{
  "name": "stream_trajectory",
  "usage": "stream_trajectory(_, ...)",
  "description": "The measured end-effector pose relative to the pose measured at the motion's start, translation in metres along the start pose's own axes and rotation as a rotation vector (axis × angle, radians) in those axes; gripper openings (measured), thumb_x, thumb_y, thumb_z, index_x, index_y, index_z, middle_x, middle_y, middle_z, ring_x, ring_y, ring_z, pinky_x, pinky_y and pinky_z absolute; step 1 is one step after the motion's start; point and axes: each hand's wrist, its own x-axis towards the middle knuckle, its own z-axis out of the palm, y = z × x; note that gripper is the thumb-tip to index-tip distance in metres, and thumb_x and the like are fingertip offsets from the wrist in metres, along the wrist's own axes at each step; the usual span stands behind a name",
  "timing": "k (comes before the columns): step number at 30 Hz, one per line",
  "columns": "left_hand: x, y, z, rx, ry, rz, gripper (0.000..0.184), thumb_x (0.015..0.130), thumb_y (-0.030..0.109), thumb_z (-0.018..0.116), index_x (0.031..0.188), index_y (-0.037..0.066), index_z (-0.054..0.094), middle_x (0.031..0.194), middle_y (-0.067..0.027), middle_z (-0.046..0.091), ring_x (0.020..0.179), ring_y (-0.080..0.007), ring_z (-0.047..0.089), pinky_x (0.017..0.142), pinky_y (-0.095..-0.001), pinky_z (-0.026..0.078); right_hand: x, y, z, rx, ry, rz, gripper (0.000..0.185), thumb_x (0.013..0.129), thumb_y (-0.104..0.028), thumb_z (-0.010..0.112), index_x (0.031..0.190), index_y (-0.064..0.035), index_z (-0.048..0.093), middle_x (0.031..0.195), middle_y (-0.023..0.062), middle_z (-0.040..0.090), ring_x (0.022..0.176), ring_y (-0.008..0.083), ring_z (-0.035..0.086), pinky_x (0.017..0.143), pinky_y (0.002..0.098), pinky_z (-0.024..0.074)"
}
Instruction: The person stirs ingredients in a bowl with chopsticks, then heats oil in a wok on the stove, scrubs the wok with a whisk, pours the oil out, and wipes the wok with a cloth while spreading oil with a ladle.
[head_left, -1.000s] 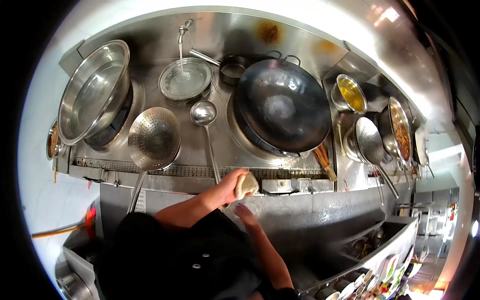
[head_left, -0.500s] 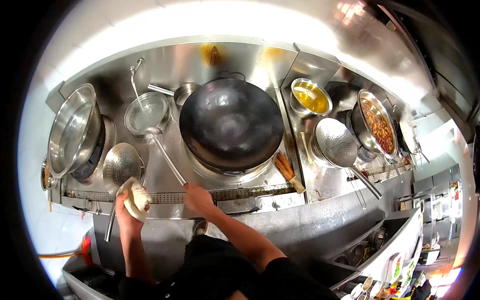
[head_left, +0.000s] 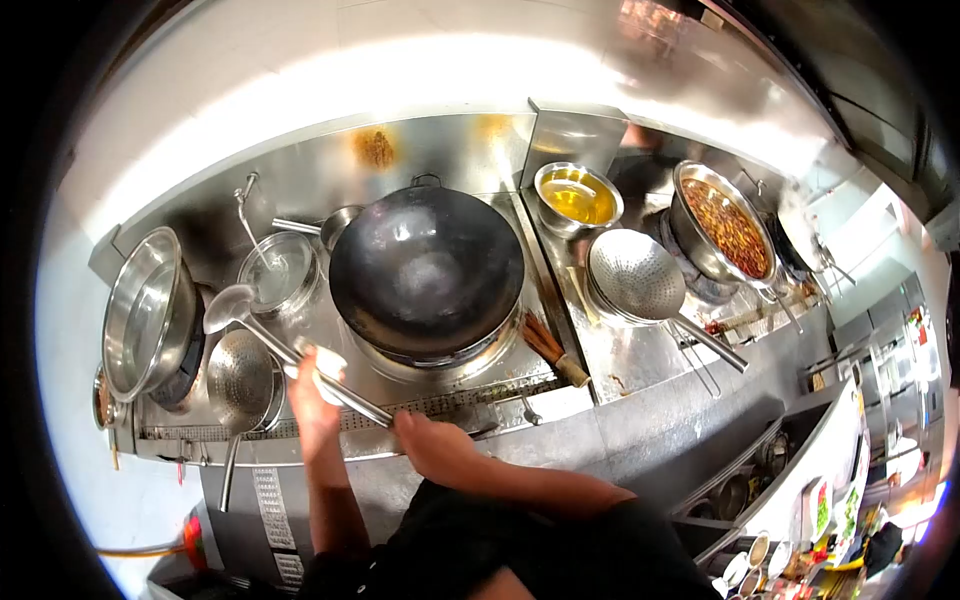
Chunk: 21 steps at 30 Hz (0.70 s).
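Observation:
My right hand (head_left: 430,442) is closed round the end of a long-handled metal ladle (head_left: 228,308). Its bowl hangs near the water basin (head_left: 290,262) on the left. My left hand (head_left: 314,408) grips a whitish cloth (head_left: 328,362) against the middle of the ladle's handle. Just below the ladle bowl lies a perforated skimmer (head_left: 240,385), its handle pointing toward me. A large black wok (head_left: 425,275) sits on the burner beyond my hands, and nothing shows inside it.
A tap (head_left: 245,210) runs into the basin. At left stands a wide steel bowl (head_left: 135,320) of water. To the right are a bamboo brush (head_left: 560,358), a pot of yellow oil (head_left: 578,200), a strainer (head_left: 638,275) and a bowl of reddish dried pieces (head_left: 725,230).
My left hand has moved right and brought the cloth onto the ladle's handle. The ladle bowl has swung left, away from the basin. The view has shifted slightly.

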Motion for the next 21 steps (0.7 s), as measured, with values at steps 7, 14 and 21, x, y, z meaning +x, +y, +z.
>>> stream_trajectory(7,0.051,-0.035,0.071,-0.248,-0.313,0.024,0.020,0.093,0.023,0.058,0.101,0.004,0.060,0.074,-0.0053,0.063,0.062,-0.0163,0.064,0.045,-0.0244,0.050,-0.017,0.067,-0.035,1.249,-0.406,0.292,0.029,0.097,-0.027,0.055,0.105,0.0010,0.053,0.075,0.0084,0.060,0.057,0.0152,0.057,0.051,0.0308,0.0478)
stream_trajectory(14,-0.078,-0.111,0.188,1.303,-1.190,-0.101,0.036,0.089,0.043,0.064,0.096,0.008,0.063,0.080,-0.0054,0.064,0.071,-0.0138,0.061,0.061,-0.0329,0.050,-0.053,0.215,-0.168,0.818,0.265,0.620,0.018,0.092,-0.020,0.057,0.095,-0.0024,0.055,0.063,0.0011,0.051,0.048,0.0101,0.048,0.041,0.0261,0.0387)
stream_trajectory(21,-0.066,-0.237,0.063,0.293,-0.399,-0.677,0.034,0.090,0.043,0.055,0.091,0.009,0.061,0.072,-0.0029,0.059,0.063,-0.0177,0.059,0.057,-0.0298,0.049,-0.007,0.530,-0.244,-0.112,0.235,0.637,0.022,0.086,-0.016,0.057,0.089,0.0058,0.055,0.059,0.0040,0.055,0.043,0.0165,0.052,0.037,0.0329,0.0403)
